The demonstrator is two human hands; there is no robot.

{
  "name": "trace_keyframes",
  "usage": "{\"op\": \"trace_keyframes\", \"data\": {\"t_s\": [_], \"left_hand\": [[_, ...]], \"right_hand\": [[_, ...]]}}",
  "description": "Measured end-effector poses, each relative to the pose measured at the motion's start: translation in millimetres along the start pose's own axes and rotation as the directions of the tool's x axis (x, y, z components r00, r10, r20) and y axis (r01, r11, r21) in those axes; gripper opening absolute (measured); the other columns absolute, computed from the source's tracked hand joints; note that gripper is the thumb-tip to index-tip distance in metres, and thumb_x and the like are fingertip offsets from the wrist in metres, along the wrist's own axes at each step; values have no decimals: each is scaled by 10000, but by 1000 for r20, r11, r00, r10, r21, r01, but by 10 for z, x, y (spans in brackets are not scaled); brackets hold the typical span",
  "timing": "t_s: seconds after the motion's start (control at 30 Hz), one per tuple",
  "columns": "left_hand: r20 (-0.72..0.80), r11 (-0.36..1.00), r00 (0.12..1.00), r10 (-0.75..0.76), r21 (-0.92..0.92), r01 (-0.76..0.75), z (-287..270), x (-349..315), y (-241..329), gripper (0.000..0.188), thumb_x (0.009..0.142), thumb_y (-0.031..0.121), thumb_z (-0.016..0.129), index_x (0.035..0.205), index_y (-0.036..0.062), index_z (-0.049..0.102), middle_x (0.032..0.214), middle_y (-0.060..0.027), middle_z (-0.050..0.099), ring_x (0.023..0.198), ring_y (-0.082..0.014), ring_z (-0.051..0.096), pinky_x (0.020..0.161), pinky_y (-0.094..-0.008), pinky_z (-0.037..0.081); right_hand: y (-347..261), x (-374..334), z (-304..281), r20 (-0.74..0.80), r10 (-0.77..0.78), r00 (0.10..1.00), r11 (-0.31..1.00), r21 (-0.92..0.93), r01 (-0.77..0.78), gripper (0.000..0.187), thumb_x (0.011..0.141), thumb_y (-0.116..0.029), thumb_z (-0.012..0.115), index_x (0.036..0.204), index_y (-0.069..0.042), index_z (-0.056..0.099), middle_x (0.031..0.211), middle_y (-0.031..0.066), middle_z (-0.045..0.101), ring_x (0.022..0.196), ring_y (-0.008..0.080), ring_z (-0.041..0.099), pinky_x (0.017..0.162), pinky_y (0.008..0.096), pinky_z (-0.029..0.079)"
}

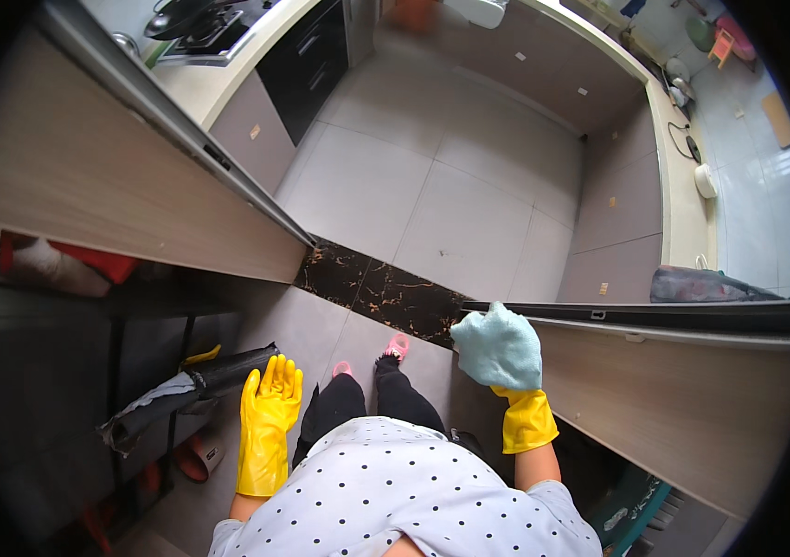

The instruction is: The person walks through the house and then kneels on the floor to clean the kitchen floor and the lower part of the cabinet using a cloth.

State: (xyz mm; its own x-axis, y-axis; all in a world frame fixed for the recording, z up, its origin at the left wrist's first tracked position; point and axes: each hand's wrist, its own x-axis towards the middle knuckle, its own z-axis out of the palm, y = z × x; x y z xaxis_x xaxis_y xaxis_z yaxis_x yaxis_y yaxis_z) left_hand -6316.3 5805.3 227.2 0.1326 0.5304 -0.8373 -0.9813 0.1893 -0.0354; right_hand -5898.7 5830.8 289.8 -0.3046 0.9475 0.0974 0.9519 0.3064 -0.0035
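My left hand (269,422) wears a long yellow rubber glove. Its fingers are stretched out and nothing lies in it. Close beside it is a rolled dark sheet (228,371). On the right, a light blue cleaning cloth (499,348) is bunched over my right hand (526,420), which wears a matching yellow glove. The cloth hides the fingers of that hand; only the glove's cuff shows below it. The cloth is close to the edge of the wood-coloured door panel (664,390) on the right.
A dark, gold-veined threshold (395,295) crosses the doorway ahead. Another wood-coloured panel (116,176) with a metal frame stands at left. Beyond lie grey floor tiles (450,186), a gas stove (209,42), and a counter (668,167) along the right. Dark boxes (51,371) are stacked at left.
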Motion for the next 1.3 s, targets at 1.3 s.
{"op": "trace_keyframes", "data": {"t_s": [1.3], "left_hand": [[-55,993,995,81,91,-76,3839,2980,-687,353,985,280,536,1188,25,674,1179,-155,709,1138,-324,663,1050,-514,491]], "right_hand": [[3276,2980,851,225,635,739,282,823,-493,368,865,-358,712,1141,-140,607,1101,46,620,1046,242,597,961,355,472]]}}
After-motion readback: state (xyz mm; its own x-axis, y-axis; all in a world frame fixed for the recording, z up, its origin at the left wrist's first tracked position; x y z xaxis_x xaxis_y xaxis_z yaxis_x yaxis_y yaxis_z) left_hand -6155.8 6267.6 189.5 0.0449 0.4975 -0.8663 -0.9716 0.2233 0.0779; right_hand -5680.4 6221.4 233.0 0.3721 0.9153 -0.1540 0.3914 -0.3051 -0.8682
